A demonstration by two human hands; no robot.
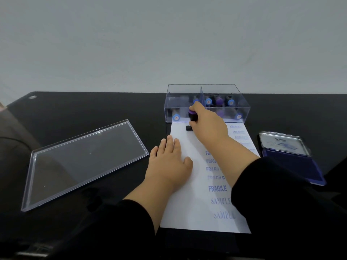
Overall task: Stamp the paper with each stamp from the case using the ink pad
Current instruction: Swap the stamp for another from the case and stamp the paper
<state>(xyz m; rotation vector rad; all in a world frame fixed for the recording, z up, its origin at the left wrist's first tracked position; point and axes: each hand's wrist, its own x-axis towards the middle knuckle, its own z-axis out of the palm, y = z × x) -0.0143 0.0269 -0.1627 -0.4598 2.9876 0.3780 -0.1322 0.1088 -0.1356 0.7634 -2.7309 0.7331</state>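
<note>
2 hands over a white paper [189, 203] on a black table [93, 109]. Right hand [208, 121] reaching forward, fingers curled round a stamp [192, 115] with a black body and purple cap, gripped near the top. Stamp upright, base [188, 128] down at the far left part of the sheet, just short of the case; whether touching the sheet or just above, cannot tell. Stamp at the fingertip end of the grip, left of the palm.

Left hand [169, 162] lying flat, fingers straight and spread, pressing the paper's left edge, nearer than the stamp and apart from it.

Clear case [242, 111] standing at the paper's far end, split by 1 divider, with more stamps inside showing blue and purple caps. Clear lid [82, 162] lying on the table to the left, well apart from the case.

Blue prints down the right side of the sheet: "FRAGILE" and "SAMPLE", with fainter words further up, partly hidden by the right forearm. Ink pad [293, 162] open, just right of the paper, with its lid tilted up behind.
</note>
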